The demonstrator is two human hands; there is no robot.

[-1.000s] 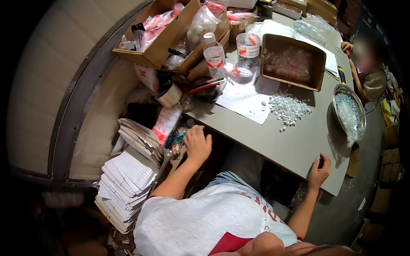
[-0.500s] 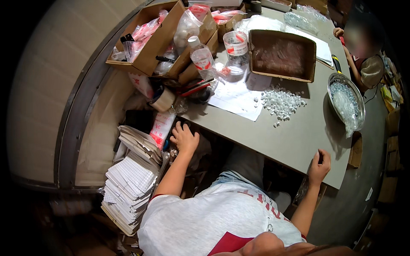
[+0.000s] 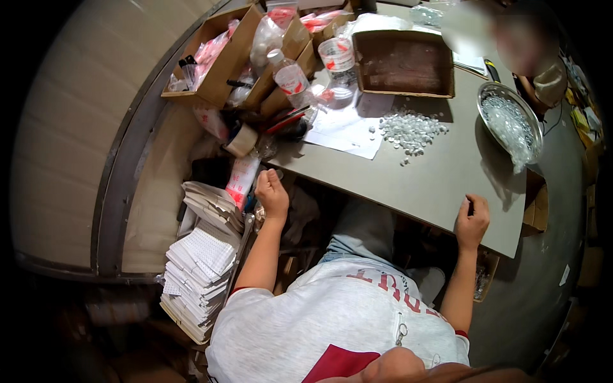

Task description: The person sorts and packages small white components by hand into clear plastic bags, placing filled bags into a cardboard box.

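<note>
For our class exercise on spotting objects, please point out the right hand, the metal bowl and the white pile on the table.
Right hand (image 3: 472, 221): head view, middle of the hand.
Metal bowl (image 3: 537, 124): head view, right-side rim.
White pile (image 3: 412, 131): head view, middle of the heap.

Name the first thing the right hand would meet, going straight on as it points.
The right hand would cross some tabletop, then probably meet the metal bowl's left rim; with depth unclear, it might just miss it.
</note>
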